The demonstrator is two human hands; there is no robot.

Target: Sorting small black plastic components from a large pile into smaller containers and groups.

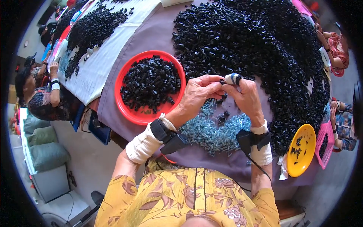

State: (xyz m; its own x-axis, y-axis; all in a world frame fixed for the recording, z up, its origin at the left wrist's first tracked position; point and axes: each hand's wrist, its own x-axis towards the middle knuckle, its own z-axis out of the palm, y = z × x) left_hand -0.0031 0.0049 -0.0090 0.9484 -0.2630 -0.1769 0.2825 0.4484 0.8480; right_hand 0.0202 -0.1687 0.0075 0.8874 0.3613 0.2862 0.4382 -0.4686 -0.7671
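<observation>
My left hand (197,92) and my right hand (245,94) meet fingertip to fingertip over the table. Between the left thumb and forefinger is pinched a small black plastic part (222,81). The right thumb and forefinger press together right beside it; what they hold, if anything, is too small to make out. A striped cloth wrap (233,78) covers a right fingertip. Below both hands lies a heap of small light-blue springs (215,130), with a few black parts (224,117) on it. Left of my left hand stands a red basin (118,96) holding many black plastic parts (151,83).
A large pile of black parts (249,41) spreads across the purple-grey tablecloth (117,109). To the right are a yellow plate (311,151) and a pink basket (326,147). Another person (41,92) sits at a white-covered table on the left; other people's arms (332,49) show along the right edge.
</observation>
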